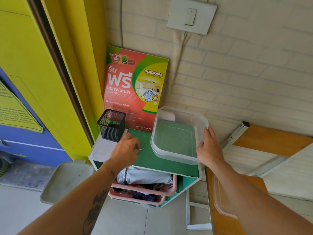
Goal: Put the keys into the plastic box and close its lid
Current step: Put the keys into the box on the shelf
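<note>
Keys (139, 149) at centre frame, pinched by left hand (124, 152); right hand (209, 147), fingers together, steadies box (177, 134). Next, probably: carry them over its rim.

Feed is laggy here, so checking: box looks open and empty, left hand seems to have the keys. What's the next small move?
Probably carry the left hand right, over the plastic box, and let go. A metal tip pokes from its closed fingers, the box is lidless and empty, and the right hand steadies its wall.
</note>
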Action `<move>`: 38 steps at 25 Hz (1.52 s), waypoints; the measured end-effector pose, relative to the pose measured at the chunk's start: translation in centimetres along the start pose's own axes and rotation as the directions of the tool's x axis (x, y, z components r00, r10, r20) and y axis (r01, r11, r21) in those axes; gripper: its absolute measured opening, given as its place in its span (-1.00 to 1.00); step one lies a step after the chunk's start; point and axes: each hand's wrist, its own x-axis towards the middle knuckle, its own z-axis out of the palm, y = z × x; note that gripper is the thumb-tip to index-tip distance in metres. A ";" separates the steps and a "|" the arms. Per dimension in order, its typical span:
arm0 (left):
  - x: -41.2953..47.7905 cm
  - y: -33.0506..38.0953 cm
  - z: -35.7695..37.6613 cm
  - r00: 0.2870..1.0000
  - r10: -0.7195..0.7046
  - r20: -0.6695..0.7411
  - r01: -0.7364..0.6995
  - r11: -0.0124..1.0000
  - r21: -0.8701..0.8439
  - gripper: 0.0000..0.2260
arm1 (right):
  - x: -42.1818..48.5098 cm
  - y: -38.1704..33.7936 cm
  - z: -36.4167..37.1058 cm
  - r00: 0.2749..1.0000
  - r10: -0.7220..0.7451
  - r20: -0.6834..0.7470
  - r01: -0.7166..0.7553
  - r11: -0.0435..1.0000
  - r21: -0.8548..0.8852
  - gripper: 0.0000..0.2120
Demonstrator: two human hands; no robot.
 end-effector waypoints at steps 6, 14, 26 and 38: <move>0.6 2.3 -1.4 0.973 -0.156 -0.168 0.087 0.930 -0.358 -0.88 | -0.3 -0.2 -0.3 1.000 -0.006 0.008 0.006 1.000 0.017 -0.42; 4.5 10.7 -3.1 0.995 -0.028 -0.101 -0.009 0.936 -0.353 -0.92 | -0.3 0.1 -0.2 0.999 0.000 0.048 -0.003 0.997 0.075 -0.31; 6.9 14.4 1.9 0.987 -0.038 0.157 0.061 0.988 -0.144 -0.70 | -0.3 0.2 -0.5 0.996 0.000 0.093 -0.010 0.994 0.109 -0.23; 5.3 14.2 0.7 0.987 0.018 0.161 -0.021 1.000 0.016 -0.67 | 0.0 0.4 -0.4 0.995 -0.004 0.096 -0.004 0.997 0.081 -0.23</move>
